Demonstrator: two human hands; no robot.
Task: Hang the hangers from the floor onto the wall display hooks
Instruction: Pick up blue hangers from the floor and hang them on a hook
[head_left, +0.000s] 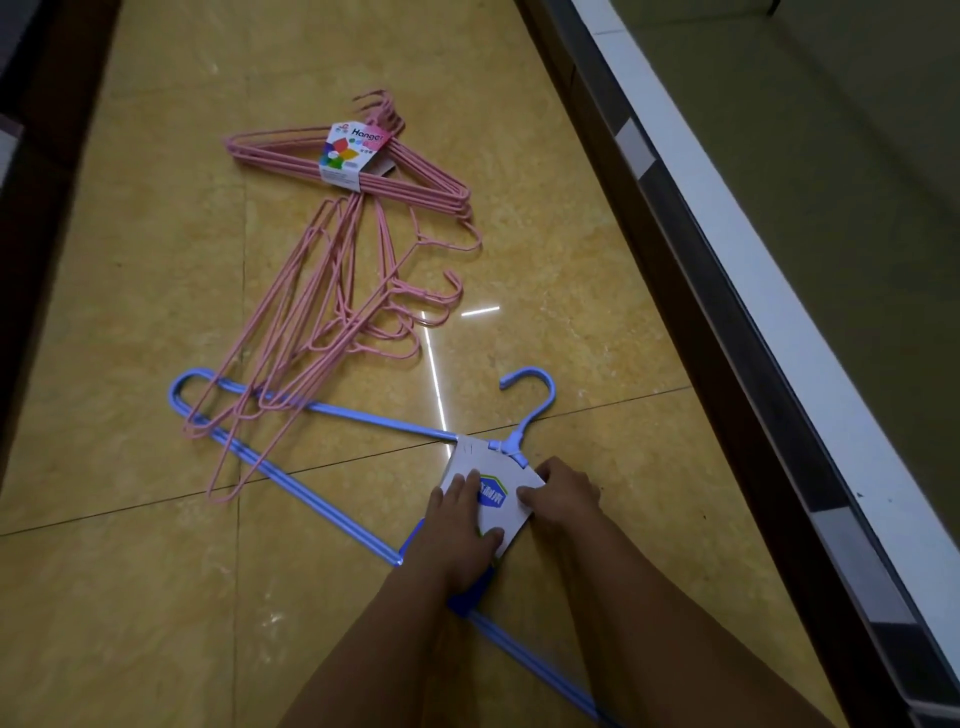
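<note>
Blue hangers (311, 410) lie flat on the yellow tiled floor (597, 260), bundled by a white cardboard label (483, 462) just below the hook (535, 384). Left hand (457, 535) rests on the label's near-left part, fingers (462, 488) laid over the card and thumb pressed at its lower edge; it appears to grip the card, though the underside is hidden. Right hand (566, 493) holds the label's right edge, fingers curled round it. Loose pink hangers (311, 312) lie fanned on the floor beyond, their lower ends overlapping the blue bundle's left arm. Farther off sits a second pink bundle (358, 176), wrapped by a coloured label (348, 153) printed "Hanger". A dark and white shelf base (727, 260) runs along the right side
</note>
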